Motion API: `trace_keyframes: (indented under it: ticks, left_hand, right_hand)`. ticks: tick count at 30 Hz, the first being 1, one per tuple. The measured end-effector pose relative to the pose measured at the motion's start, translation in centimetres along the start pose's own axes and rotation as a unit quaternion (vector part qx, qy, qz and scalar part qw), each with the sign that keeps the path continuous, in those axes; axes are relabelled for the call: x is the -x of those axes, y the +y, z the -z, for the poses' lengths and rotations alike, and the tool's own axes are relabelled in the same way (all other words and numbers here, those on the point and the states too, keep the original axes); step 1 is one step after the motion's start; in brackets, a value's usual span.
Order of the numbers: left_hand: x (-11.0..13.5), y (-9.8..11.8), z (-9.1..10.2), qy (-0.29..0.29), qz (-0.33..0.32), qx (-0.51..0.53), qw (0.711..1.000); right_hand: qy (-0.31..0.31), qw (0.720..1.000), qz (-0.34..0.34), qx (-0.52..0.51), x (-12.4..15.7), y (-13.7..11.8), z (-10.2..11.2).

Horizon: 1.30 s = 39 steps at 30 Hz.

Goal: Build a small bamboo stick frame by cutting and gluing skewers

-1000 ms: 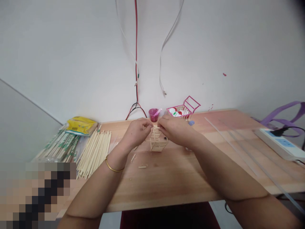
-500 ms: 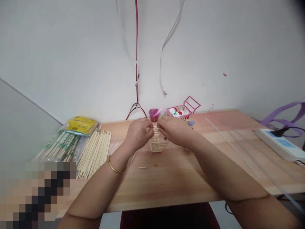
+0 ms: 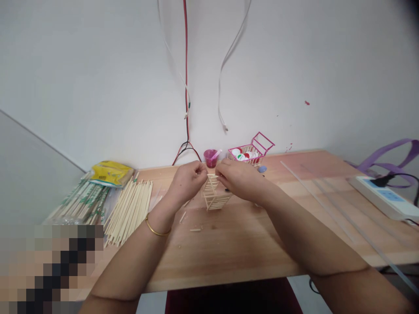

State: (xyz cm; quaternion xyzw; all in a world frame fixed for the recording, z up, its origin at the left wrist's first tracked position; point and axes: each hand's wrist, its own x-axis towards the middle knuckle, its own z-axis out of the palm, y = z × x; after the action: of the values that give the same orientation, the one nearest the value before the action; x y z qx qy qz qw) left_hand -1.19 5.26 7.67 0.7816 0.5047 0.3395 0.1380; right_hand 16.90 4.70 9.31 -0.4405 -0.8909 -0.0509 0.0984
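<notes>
A small basket-like frame of thin wooden sticks (image 3: 218,203) stands on the table in front of me, its upright ladder-like side rising between my hands. My left hand (image 3: 189,179) is closed in a pinch at the upper left corner of that side; the fingertips partly cover the contact. On the other side, my right hand (image 3: 236,175) pinches the top right of the same frame and hides part of it. Just behind stands a purple cup (image 3: 210,159) with a pink stirring stick (image 3: 216,154) leaning in it.
Loose wooden sticks (image 3: 131,213) lie at left beside wrapped bundles (image 3: 80,200) and a yellow packet (image 3: 111,173). A pink-rimmed stick basket (image 3: 246,150) with round discs stands by the wall. Clear strips (image 3: 314,198) and a power strip (image 3: 389,196) lie right.
My left hand has shifted slightly left, and more of the frame's ladder-like side shows between my hands. My right hand keeps nearly the same place.
</notes>
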Motion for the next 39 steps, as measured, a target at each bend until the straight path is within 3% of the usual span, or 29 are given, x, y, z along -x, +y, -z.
trace_keyframes:
  ticks: [7,11,18,22,27,33,39]
  left_hand:
    - [-0.8,-0.7,1.5,0.069,0.052,-0.074,0.994]
    - [-0.7,-1.5,2.6,0.044,0.074,-0.116,0.99]
    - [-0.5,-3.0,2.5,0.015,-0.008,-0.084,0.996]
    - [-0.4,-2.2,1.9,-0.011,-0.027,-0.071,0.997]
    - [-0.1,-0.5,1.5,0.064,-0.092,-0.042,0.993]
    - [0.8,1.5,0.3,0.058,-0.178,-0.048,0.981]
    - [1.6,2.5,0.2,0.029,-0.164,-0.118,0.979]
  right_hand:
    - [0.016,1.0,0.014,-0.009,-0.1,0.1,-0.2]
    - [0.022,0.999,0.014,-0.019,-0.2,0.2,-0.4]
    - [0.014,0.996,0.02,-0.082,-0.4,0.2,-0.2]
    - [0.059,0.989,0.008,-0.134,-0.4,0.9,0.3]
    - [0.116,0.978,-0.038,-0.17,-0.2,2.0,0.5]
    - [0.117,0.964,-0.025,-0.239,0.5,1.1,0.8]
    - [0.104,0.963,0.007,-0.249,1.4,0.0,2.0]
